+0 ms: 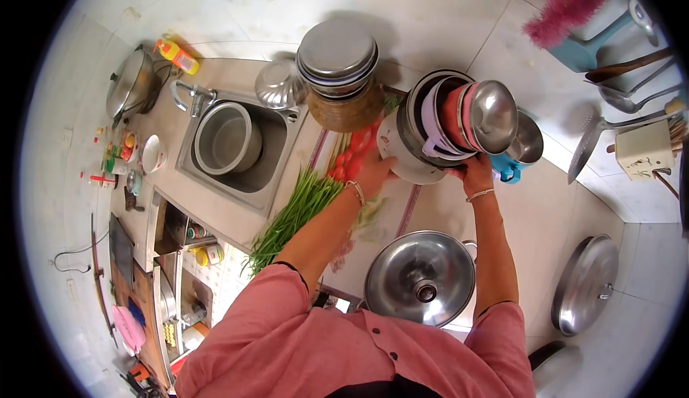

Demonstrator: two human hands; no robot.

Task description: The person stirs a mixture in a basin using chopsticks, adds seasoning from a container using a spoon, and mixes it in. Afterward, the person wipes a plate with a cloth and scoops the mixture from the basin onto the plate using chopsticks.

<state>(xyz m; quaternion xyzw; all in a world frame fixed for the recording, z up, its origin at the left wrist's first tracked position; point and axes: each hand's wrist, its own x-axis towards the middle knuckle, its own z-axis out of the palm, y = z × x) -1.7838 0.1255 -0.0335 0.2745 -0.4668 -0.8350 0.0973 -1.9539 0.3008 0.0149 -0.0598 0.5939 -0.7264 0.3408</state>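
Observation:
A stack of nested bowls and basins (430, 122) stands on the counter in front of me, with a white patterned basin (399, 155) at its outside. My left hand (375, 172) grips the near left side of that basin, its fingers partly hidden. My right hand (474, 174) is closed on the near right side of the stack, below a lilac bowl (432, 127) and a red bowl (452, 114). A steel bowl (497, 116) tops the stack. Just right of it is a blue-handled pot (526, 139). Green leafy stalks (298, 208) and red tomatoes (349, 162) lie beside my left forearm.
A steel pot (228, 139) sits in the sink (276, 165) at left. Stacked steel pans (337, 52) rest on a brown pot (346, 109) by the wall. Near my body is a lidded pan (420, 276). Utensils (624, 100) hang at right, above a leaning lid (587, 283).

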